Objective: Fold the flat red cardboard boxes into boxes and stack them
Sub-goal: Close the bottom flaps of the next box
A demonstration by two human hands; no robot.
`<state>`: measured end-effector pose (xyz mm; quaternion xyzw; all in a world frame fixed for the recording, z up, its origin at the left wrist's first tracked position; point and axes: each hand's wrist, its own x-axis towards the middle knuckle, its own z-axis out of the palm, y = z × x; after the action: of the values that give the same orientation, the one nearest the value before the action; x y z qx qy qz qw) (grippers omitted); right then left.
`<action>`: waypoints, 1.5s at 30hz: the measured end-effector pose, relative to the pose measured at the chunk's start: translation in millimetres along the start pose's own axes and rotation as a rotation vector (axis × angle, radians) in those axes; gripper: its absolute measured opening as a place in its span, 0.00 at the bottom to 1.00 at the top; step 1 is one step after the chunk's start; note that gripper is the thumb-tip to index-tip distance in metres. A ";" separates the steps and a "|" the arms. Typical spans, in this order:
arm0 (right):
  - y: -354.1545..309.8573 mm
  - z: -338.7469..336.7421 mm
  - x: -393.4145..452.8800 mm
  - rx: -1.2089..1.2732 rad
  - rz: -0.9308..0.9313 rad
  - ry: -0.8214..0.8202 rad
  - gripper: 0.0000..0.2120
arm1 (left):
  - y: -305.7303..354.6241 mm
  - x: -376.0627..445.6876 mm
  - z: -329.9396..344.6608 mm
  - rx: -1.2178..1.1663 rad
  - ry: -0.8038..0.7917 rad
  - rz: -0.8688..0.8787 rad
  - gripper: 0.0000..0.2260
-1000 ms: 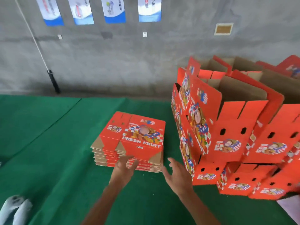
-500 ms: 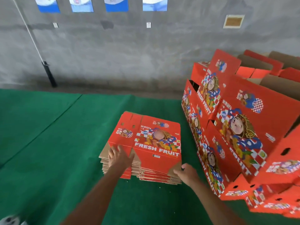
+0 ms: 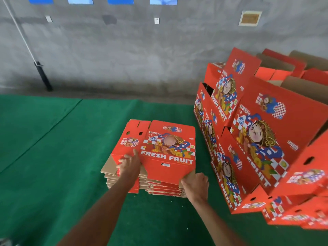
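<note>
a black pole (image 3: 43, 75) leans against the grey wall (image 3: 124, 55) at the far left edge of the green carpet (image 3: 44, 157). mid-carpet sits the stack of flat boxes (image 3: 142, 178). the left hand (image 3: 128, 166) lies on the top flat box (image 3: 159, 150), fingers spread near its left fold, while the right hand (image 3: 196, 183) pinches that sheet's near right corner (its near edge looks slightly raised). along the carpet's right edge, just beside the stack, stand the folded boxes (image 3: 262, 139), piled and leaning, brown insides showing.
</note>
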<state>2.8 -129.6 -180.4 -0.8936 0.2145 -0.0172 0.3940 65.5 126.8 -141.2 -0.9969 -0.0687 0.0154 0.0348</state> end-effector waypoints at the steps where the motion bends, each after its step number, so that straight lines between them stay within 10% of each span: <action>1: -0.9 -0.7 -3.4 0.108 -0.018 -0.016 0.25 | 1.1 0.0 -1.9 0.008 0.025 0.006 0.31; 22: -13.9 -257.2 -129.2 0.664 -0.710 0.313 0.11 | -12.3 -276.3 -200.9 -0.887 0.750 -0.096 0.04; 34: 82.2 -335.1 -162.1 0.375 -0.536 -0.022 0.27 | 43.7 -366.2 -174.0 -1.197 0.602 -0.123 0.11; 45: 166.0 -392.7 -148.7 0.094 -0.422 -0.185 0.20 | 142.9 -309.1 -125.7 -1.276 0.548 -0.128 0.11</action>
<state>-272.0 -443.3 -7.4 -0.8970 -0.0148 -0.0272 0.4409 -216.7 -65.6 -18.0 -0.7846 -0.1118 -0.2822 -0.5406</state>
